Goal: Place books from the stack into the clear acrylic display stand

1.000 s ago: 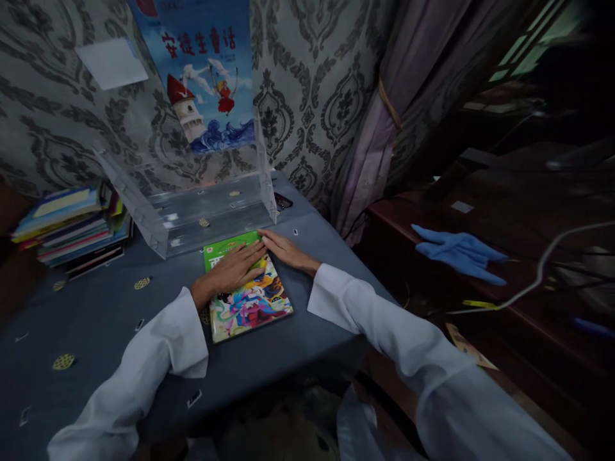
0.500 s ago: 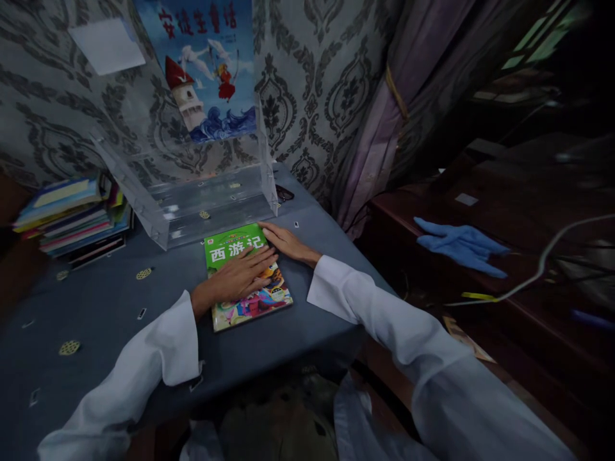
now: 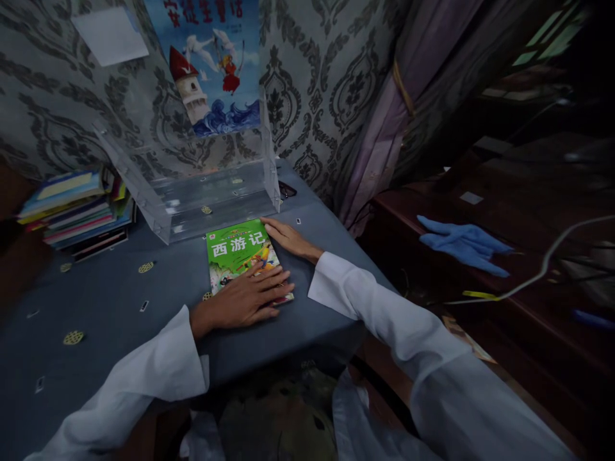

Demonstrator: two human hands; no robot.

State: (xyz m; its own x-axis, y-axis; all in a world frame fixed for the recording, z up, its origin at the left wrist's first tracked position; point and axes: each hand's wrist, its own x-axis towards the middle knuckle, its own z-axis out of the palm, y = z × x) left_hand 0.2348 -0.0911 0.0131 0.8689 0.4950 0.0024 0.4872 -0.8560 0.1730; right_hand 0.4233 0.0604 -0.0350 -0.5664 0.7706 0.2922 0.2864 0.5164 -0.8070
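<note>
A green picture book [image 3: 240,246] with large white Chinese characters lies shut and face up on the dark cloth-covered table [image 3: 168,282]. Across the lower part of its cover my left hand [image 3: 250,294] rests flat, fingers spread, hiding much of the picture there. My right hand [image 3: 291,240] lies along the book's right side, fingers stretched out, its fingertips at the upper right corner. Neither hand has the book gripped.
Behind the book stands a clear acrylic stand [image 3: 216,202]. A stack of books [image 3: 79,211] is at the left, and glasses [image 3: 287,189] lie by the stand. A blue poster [image 3: 214,77] is up on the patterned backdrop. On a dark surface at right lie blue gloves [image 3: 464,243] and a white cable [image 3: 545,262].
My left hand has slid down the cover toward the near edge, uncovering more of the middle picture. My right hand stays by the upper right corner. The view has shifted slightly.
</note>
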